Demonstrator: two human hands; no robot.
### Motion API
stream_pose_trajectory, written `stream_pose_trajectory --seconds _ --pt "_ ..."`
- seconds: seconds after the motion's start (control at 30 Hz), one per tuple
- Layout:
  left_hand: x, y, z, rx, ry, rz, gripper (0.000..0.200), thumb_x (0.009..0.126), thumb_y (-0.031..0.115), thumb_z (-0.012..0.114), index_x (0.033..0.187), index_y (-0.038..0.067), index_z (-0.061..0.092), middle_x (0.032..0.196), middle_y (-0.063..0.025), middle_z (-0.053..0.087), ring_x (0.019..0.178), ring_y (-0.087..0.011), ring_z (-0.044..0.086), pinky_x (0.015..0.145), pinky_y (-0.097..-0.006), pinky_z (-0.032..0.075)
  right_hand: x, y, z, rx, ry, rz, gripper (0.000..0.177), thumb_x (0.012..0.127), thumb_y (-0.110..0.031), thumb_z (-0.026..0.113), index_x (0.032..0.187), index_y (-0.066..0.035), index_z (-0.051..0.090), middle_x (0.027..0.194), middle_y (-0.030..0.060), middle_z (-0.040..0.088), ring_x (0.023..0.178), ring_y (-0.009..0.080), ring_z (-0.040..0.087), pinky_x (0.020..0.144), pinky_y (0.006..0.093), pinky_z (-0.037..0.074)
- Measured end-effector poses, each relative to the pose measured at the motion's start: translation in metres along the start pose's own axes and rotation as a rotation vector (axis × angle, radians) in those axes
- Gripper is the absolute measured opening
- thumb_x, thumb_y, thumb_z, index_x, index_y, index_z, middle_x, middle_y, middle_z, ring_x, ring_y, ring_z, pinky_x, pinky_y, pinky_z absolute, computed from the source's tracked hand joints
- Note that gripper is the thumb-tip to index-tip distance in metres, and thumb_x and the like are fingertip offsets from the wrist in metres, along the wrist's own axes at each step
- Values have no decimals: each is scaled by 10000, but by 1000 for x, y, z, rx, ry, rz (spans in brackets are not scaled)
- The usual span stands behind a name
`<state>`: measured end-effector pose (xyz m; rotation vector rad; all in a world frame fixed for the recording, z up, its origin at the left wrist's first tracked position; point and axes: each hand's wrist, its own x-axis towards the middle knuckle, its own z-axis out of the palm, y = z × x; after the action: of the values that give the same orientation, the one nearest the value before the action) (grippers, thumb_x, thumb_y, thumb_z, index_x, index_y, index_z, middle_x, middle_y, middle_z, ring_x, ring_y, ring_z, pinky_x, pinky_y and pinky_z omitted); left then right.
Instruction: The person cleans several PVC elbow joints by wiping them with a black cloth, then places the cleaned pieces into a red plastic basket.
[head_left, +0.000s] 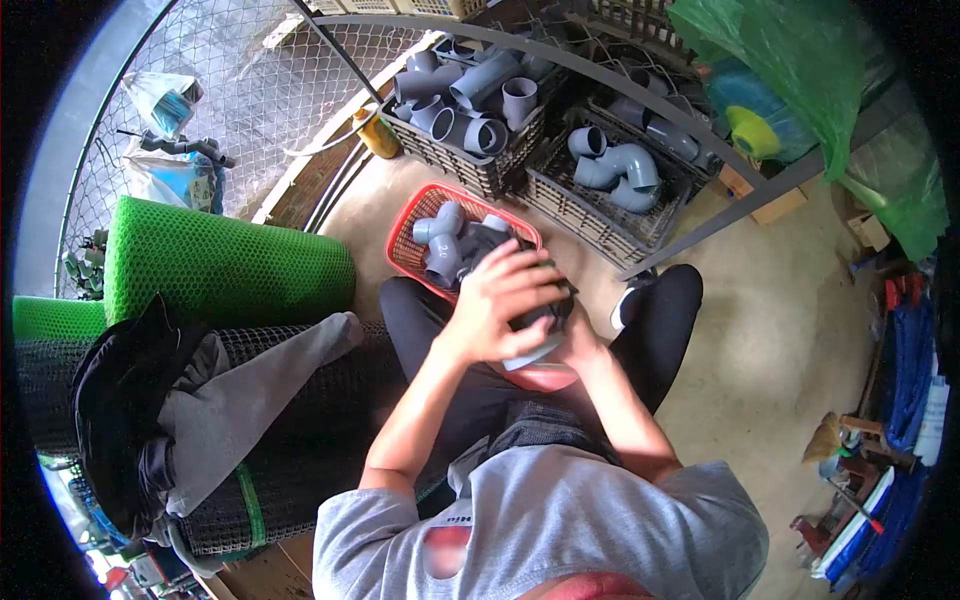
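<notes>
In front of my lap, my left hand (508, 300) presses a black cloth (530, 316) against a grey pipe fitting (538, 353). Its fingers are curved over the cloth and slightly smeared by motion. From the other side my right hand (577, 338) grips the fitting; most of its fingers are hidden behind the cloth and the left hand. Just beyond my hands, a red plastic basket (397, 240) holds several grey pipe fittings (443, 258). Some dark cloth lies over its near right part.
Black crates (487, 172) with grey pipe fittings stand beyond the basket, under a metal frame (700, 232). Rolls of green mesh (228, 262) and black netting lie at left, with a grey garment (240, 410) on top. Tools and a blue bundle (908, 370) line the right side.
</notes>
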<state>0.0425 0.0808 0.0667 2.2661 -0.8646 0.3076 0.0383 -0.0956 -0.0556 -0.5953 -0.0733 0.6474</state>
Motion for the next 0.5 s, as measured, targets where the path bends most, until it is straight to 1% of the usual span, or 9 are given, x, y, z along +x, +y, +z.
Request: stream_pose_trajectory --seconds 0.1,0.13,0.17,0.23,0.3,0.37,0.4,0.43,0.5 --pt "-4 -18 -3 -444 227 -246 477 871 266 664 1302 62 677 1479 -191 556 1431 -375 459 1218 -513 278 1 -9 19 4 28 -20 647 1065 -495 418 1552 -72 361 1511 113 479 1361 237 510 1137 420 436" --pt "-6 -17 4 -511 277 -293 470 879 234 664 1315 59 662 1473 -193 556 1436 -379 448 1212 -499 290 2 -9 17 13 61 -1 739 1031 -611 456 1535 -74 399 1468 116 524 1334 243 537 1134 414 444" --pt "-8 -12 14 -580 330 -342 465 887 203 663 1329 57 647 1467 -196 555 1441 -382 438 1205 -486 303 2 -9 13 8 60 4 739 1031 -611 456 1535 -74 399 1468 116 524 1334 243 537 1134 414 444" --pt "-10 7 34 -341 358 -289 477 915 238 647 1355 55 629 1489 -204 535 1483 -395 376 1212 -499 287 8 -7 3 271 -15 12 785 1008 -695 400 1535 -114 421 1496 124 508 1340 264 540 1130 440 450" --pt "-19 18 30 -152 180 -186 453 916 275 645 1333 99 656 1484 -159 550 1473 -396 387 1220 -546 270 8 1 -17 369 126 103 791 995 -731 372 1515 -141 462 1449 131 552 1309 271 569 1113 481 465" --pt "-19 33 27 -55 2 -94 423 897 327 650 1267 131 708 1465 -109 587 1443 -337 458 1219 -534 289 18 -5 -15 687 -303 185 811 1000 -733 356 1507 -110 466 1428 137 569 1298 260 576 1123 483 458" --pt "-18 37 24 -92 -55 -36 386 890 317 664 1226 140 730 1426 -92 619 1403 -319 506 1206 -539 315 4 -18 -7 343 -243 206 741 1025 -674 382 1534 -137 419 1507 98 496 1363 250 517 1174 442 404" --pt "-16 36 22 -127 -111 26 349 883 307 679 1185 149 752 1388 -74 651 1362 -301 554 1193 -544 342 -12 -38 35 98 -60 77 663 1040 -520 517 1543 -110 383 1487 88 498 1335 219 532 1151 404 426" --pt "-11 21 22 -144 -132 80 335 906 297 677 1192 143 756 1384 -82 654 1371 -311 547 1182 -544 360 -14 -17 15 0 -31 43 682 1048 -552 457 1546 -93 377 1500 101 489 1344 226 527 1161 411 416"
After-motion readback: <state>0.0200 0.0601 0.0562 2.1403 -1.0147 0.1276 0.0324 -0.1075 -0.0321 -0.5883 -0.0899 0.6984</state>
